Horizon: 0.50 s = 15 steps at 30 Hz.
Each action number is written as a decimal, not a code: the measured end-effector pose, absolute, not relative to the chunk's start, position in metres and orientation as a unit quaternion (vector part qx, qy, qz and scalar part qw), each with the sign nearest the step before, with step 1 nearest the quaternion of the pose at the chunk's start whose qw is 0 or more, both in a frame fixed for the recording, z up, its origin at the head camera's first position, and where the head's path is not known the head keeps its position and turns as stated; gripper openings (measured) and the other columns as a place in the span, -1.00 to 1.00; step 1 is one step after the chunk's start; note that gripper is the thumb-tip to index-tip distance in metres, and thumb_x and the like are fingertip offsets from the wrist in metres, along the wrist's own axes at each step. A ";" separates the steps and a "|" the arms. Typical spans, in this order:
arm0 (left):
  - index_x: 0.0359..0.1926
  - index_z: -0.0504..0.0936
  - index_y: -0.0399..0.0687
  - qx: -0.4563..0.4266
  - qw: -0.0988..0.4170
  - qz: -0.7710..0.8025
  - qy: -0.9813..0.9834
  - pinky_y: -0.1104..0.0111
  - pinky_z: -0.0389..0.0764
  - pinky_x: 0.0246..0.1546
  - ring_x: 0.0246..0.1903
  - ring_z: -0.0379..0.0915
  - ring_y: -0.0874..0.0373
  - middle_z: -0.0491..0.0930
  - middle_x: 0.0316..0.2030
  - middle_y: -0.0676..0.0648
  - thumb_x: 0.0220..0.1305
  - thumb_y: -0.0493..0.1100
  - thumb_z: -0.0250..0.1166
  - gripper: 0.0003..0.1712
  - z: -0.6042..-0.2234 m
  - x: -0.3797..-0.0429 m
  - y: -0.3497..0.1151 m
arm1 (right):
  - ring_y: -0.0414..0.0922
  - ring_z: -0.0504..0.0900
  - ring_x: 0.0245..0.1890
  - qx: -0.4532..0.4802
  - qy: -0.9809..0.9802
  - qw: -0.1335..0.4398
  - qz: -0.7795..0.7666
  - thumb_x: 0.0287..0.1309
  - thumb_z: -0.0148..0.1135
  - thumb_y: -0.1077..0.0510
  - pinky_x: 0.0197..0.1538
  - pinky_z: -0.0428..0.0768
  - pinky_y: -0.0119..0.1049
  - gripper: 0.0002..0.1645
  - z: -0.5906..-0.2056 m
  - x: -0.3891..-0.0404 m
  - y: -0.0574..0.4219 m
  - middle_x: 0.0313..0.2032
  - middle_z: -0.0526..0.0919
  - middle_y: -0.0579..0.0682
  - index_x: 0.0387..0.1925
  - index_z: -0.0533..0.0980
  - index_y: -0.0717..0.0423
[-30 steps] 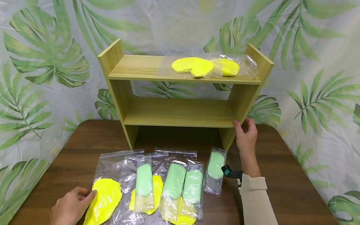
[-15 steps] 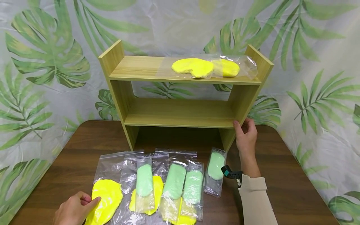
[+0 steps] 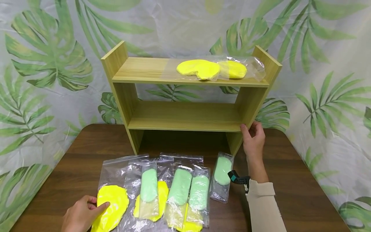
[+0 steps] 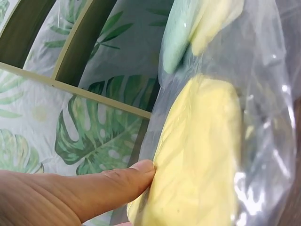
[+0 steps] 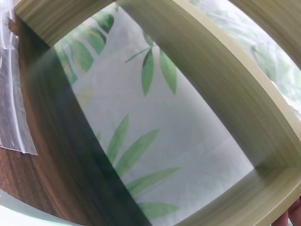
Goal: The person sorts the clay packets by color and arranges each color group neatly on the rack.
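At the front left, my left hand (image 3: 82, 212) pinches the left edge of a clear zip bag holding a flat yellow clay-like slab (image 3: 114, 203). Its thumb (image 4: 127, 181) lies on the slab's edge, and the other fingers are mostly hidden. My right hand (image 3: 253, 140) grips the right side panel of a wooden two-tier shelf (image 3: 185, 127) at the lower board's height, thumb on the front edge. Only a bit of its fingers (image 5: 295, 214) shows in the right wrist view. Two bagged yellow slabs (image 3: 200, 69) lie on the upper board.
Between the hands, bagged pale green slabs (image 3: 179, 187) overlap more yellow ones (image 3: 163, 193) on the dark wooden table (image 3: 301, 193). Another small green bag (image 3: 222, 170) lies by the shelf's right foot. A leaf-print cloth (image 3: 318, 48) hangs behind.
My left hand has moved a little to the right, its thumb now further over the yellow slab, and that bag has shifted slightly right. The right hand keeps its hold on the shelf.
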State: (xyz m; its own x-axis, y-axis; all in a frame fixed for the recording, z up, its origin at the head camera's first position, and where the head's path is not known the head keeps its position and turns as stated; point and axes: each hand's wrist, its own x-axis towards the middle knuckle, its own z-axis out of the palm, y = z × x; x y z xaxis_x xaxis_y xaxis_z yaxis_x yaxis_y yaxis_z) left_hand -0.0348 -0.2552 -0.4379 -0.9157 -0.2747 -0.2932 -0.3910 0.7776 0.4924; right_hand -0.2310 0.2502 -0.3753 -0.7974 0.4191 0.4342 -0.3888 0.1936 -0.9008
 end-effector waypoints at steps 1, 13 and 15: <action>-0.11 0.51 -0.26 -0.178 0.100 0.283 0.937 0.28 0.33 -0.43 -0.40 0.47 0.11 0.57 -0.39 0.06 0.00 0.46 0.30 -0.14 -0.438 -0.035 -0.255 | -0.20 0.50 -0.22 -0.010 -0.703 0.319 0.635 0.24 0.26 0.15 -0.20 0.44 -0.44 -0.74 -0.375 -0.231 0.250 -0.24 0.52 -0.12 -0.10 0.48 0.18; 0.02 0.28 -0.33 -0.153 0.083 0.371 0.912 0.24 0.55 -0.38 -0.33 0.56 0.02 0.65 -0.28 -0.15 0.14 0.20 0.37 -0.23 -0.438 -0.039 -0.251 | -0.21 0.50 -0.23 -0.005 -0.702 0.317 0.638 0.24 0.25 0.18 -0.20 0.44 -0.45 -0.75 -0.373 -0.230 0.249 -0.24 0.52 -0.13 -0.08 0.48 0.17; 0.11 0.25 -0.38 -0.147 0.092 0.410 0.895 0.27 0.59 -0.39 -0.34 0.59 0.04 0.68 -0.28 -0.21 0.18 0.09 0.37 -0.23 -0.441 -0.040 -0.251 | -0.21 0.50 -0.23 -0.004 -0.700 0.314 0.642 0.24 0.24 0.20 -0.20 0.45 -0.45 -0.74 -0.372 -0.229 0.249 -0.24 0.52 -0.14 -0.07 0.48 0.20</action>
